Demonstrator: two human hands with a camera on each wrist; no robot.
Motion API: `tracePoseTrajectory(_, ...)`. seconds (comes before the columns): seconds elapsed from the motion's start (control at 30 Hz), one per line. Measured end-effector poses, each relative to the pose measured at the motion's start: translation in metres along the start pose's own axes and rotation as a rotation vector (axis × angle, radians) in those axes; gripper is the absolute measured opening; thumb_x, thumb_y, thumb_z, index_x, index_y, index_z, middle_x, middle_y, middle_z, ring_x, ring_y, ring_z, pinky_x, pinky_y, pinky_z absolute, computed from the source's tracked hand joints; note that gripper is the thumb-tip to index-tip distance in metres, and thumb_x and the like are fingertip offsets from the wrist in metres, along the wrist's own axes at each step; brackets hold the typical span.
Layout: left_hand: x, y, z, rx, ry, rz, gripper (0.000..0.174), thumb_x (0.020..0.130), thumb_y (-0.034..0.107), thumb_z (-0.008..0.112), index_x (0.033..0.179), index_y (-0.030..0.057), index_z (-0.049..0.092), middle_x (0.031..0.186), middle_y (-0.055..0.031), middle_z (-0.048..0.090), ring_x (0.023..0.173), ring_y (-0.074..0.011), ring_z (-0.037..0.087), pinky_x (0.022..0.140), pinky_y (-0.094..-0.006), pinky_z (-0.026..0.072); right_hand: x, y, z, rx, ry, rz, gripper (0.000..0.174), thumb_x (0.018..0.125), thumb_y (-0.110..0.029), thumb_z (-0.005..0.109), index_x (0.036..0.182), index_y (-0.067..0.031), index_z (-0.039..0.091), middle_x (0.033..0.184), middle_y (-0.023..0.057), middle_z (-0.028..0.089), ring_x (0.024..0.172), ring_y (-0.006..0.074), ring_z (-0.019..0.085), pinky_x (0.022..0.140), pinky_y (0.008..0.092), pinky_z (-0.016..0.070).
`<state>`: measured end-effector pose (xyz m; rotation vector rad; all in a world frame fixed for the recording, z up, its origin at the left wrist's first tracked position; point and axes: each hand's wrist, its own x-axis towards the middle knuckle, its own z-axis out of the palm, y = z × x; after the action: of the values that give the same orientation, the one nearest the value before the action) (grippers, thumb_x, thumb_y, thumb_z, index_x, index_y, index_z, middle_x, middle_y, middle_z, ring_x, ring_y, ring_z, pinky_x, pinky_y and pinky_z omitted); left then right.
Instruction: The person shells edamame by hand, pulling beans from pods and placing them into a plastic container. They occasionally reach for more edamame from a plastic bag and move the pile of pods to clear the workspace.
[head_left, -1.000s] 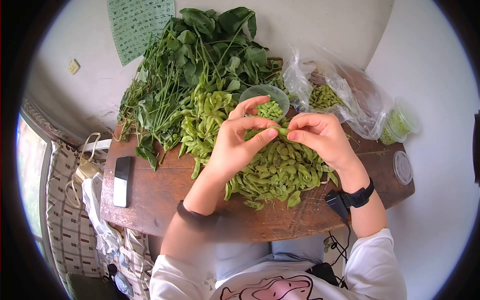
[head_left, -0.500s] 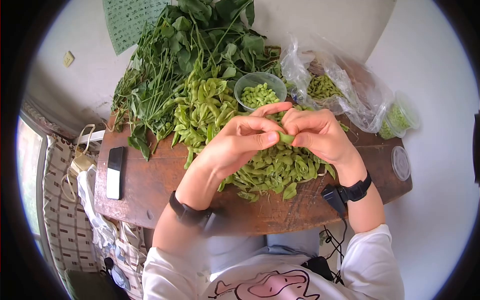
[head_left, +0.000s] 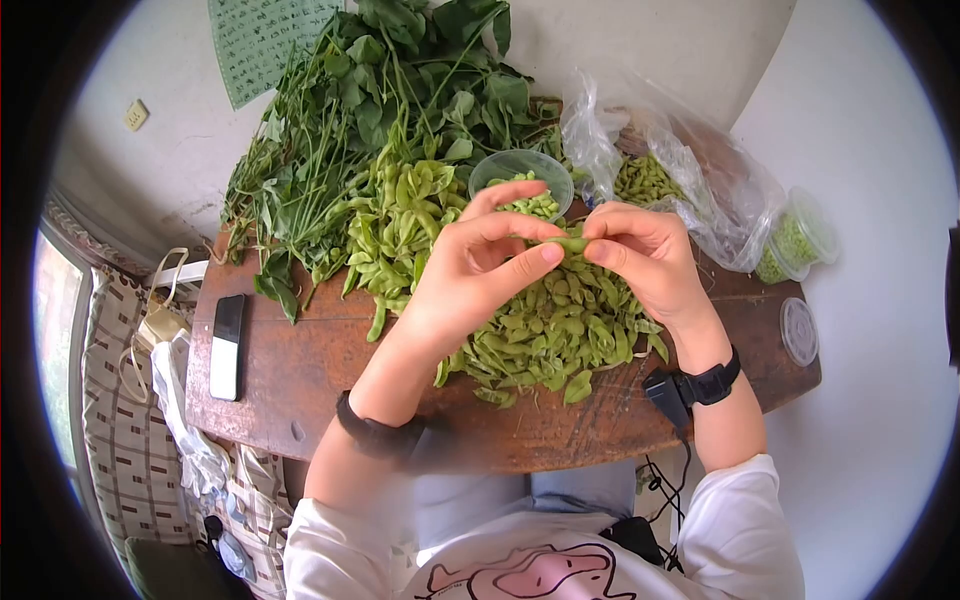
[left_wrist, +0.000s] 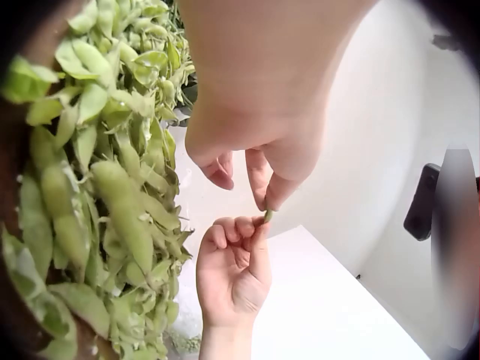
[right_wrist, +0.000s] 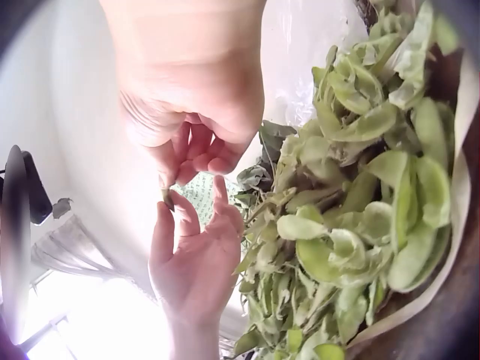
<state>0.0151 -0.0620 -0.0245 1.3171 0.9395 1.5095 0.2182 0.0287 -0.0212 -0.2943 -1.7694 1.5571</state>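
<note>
Both hands meet over the table, each pinching one end of a single green soybean pod (head_left: 570, 244). My left hand (head_left: 550, 243) holds it between thumb and forefinger, the other fingers lifted and spread. My right hand (head_left: 592, 240) pinches the opposite end with curled fingers. The left wrist view shows the pod (left_wrist: 268, 216) between the two hands' fingertips, and so does the right wrist view, pod (right_wrist: 166, 199). Just behind the hands stands a clear plastic bowl (head_left: 500, 165) of shelled beans. Under the hands lies a heap of pods (head_left: 560, 330).
The round wooden table (head_left: 300, 380) carries a pile of fuller pods (head_left: 400, 225), leafy stalks (head_left: 370, 110) at the back, a plastic bag (head_left: 690, 190) with pods, a lidded tub (head_left: 795, 240), a loose lid (head_left: 803, 330) and a phone (head_left: 227, 345) at the left.
Both hands with the pod have shifted a little farther from me, toward the bowl. The left hand's free fingers have lifted and spread again.
</note>
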Motion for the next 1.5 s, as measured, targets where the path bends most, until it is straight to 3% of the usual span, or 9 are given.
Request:
tracePoseTrajectory(0.03, 0.000, 0.001, 0.000, 0.000, 0.001, 0.002, 0.019, 0.087, 0.011, 0.078, 0.104, 0.0054, 0.075, 0.144, -0.0105, 0.046, 0.113, -0.0200, 0.054, 0.088, -0.0328, 0.0504, 0.001, -0.004, 0.002, -0.090, 0.064, 0.000, 0.008, 0.091, -0.002, 0.070, 0.097, 0.0038, 0.069, 0.093, 0.0013, 0.066, 0.086, 0.0067, 0.059, 0.076, 0.0218, 0.0481)
tracePoseTrajectory(0.13, 0.003, 0.002, 0.003, 0.844, 0.171, 0.492, 0.020, 0.076, 0.011, 0.082, 0.094, 0.0149, 0.077, 0.132, -0.0117, 0.056, 0.106, -0.0273, 0.055, 0.088, -0.0361, 0.0490, 0.000, -0.010, 0.009, -0.135, 0.091, 0.063, 0.012, 0.093, -0.005, 0.069, 0.101, 0.0036, 0.068, 0.092, 0.0004, 0.066, 0.085, 0.0053, 0.059, 0.076, 0.0207, 0.0476)
tracePoseTrajectory(0.23, 0.001, 0.012, 0.002, 1.198, 0.224, 0.675, 0.024, 0.068, 0.012, 0.084, 0.091, 0.0158, 0.076, 0.133, -0.0068, 0.058, 0.106, -0.0289, 0.054, 0.089, -0.0372, 0.0489, 0.000, -0.011, 0.009, -0.142, 0.087, 0.171, 0.014, 0.093, -0.008, 0.070, 0.102, 0.0025, 0.068, 0.090, -0.0001, 0.067, 0.083, 0.0049, 0.059, 0.073, 0.0203, 0.0469)
tracePoseTrajectory(0.53, 0.005, -0.010, -0.008, 1.457, 0.275, 1.096, 0.029, 0.066, 0.012, 0.081, 0.094, 0.0126, 0.076, 0.134, -0.0009, 0.062, 0.108, -0.0219, 0.053, 0.089, -0.0312, 0.0476, 0.000, 0.001, 0.014, 0.213, 0.061, 0.367, 0.015, 0.093, -0.013, 0.072, 0.099, 0.0003, 0.070, 0.085, -0.0013, 0.066, 0.074, 0.0058, 0.056, 0.067, 0.0213, 0.0456)
tracePoseTrajectory(0.73, 0.003, -0.004, -0.004, 1.499, 0.151, 1.030, 0.013, 0.078, 0.004, 0.071, 0.090, 0.0022, 0.069, 0.136, -0.0014, 0.061, 0.113, -0.0198, 0.055, 0.087, -0.0340, 0.0511, 0.000, 0.002, 0.016, -0.092, 0.061, 0.257, 0.008, 0.092, -0.006, 0.071, 0.089, 0.0003, 0.067, 0.083, 0.0011, 0.066, 0.074, 0.0055, 0.057, 0.064, 0.0224, 0.0451)
tracePoseTrajectory(0.87, 0.004, -0.007, -0.003, 1.425, 0.134, 0.966, 0.020, 0.068, 0.009, 0.077, 0.087, 0.0076, 0.073, 0.135, -0.0011, 0.063, 0.113, -0.0243, 0.053, 0.091, -0.0335, 0.0472, -0.002, 0.005, 0.019, -0.286, 0.090, 0.044, 0.007, 0.089, 0.000, 0.071, 0.089, 0.0036, 0.065, 0.081, 0.0025, 0.067, 0.073, 0.0077, 0.059, 0.064, 0.0247, 0.0463)
tracePoseTrajectory(1.07, 0.001, 0.002, 0.002, 1.205, 0.045, 0.784, 0.017, 0.073, 0.003, 0.075, 0.087, -0.0035, 0.069, 0.133, -0.0062, 0.061, 0.117, -0.0304, 0.051, 0.091, -0.0372, 0.0496, -0.001, -0.001, 0.013, -0.550, 0.036, -0.138, 0.008, 0.086, 0.002, 0.071, 0.087, 0.0043, 0.064, 0.084, 0.0056, 0.067, 0.073, 0.0122, 0.061, 0.066, 0.0269, 0.0478)
tracePoseTrajectory(1.23, 0.001, 0.004, 0.002, 0.965, 0.012, 0.514, 0.015, 0.076, 0.008, 0.079, 0.091, 0.0044, 0.078, 0.134, -0.0091, 0.061, 0.119, -0.0311, 0.049, 0.097, -0.0385, 0.0460, 0.001, -0.001, 0.006, -0.424, -0.008, -0.157, 0.008, 0.085, 0.005, 0.072, 0.086, 0.0032, 0.064, 0.084, 0.0069, 0.066, 0.077, 0.0139, 0.061, 0.067, 0.0273, 0.0476)
tracePoseTrajectory(1.5, 0.002, -0.001, -0.005, 0.516, -0.120, 0.181, 0.017, 0.087, 0.011, 0.075, 0.102, 0.0046, 0.078, 0.142, -0.0138, 0.056, 0.130, -0.0255, 0.049, 0.103, -0.0376, 0.0435, 0.003, -0.002, 0.000, -0.366, -0.090, -0.288, 0.011, 0.082, 0.010, 0.071, 0.085, 0.0016, 0.065, 0.085, 0.0082, 0.068, 0.079, 0.0174, 0.061, 0.070, 0.0285, 0.0490)
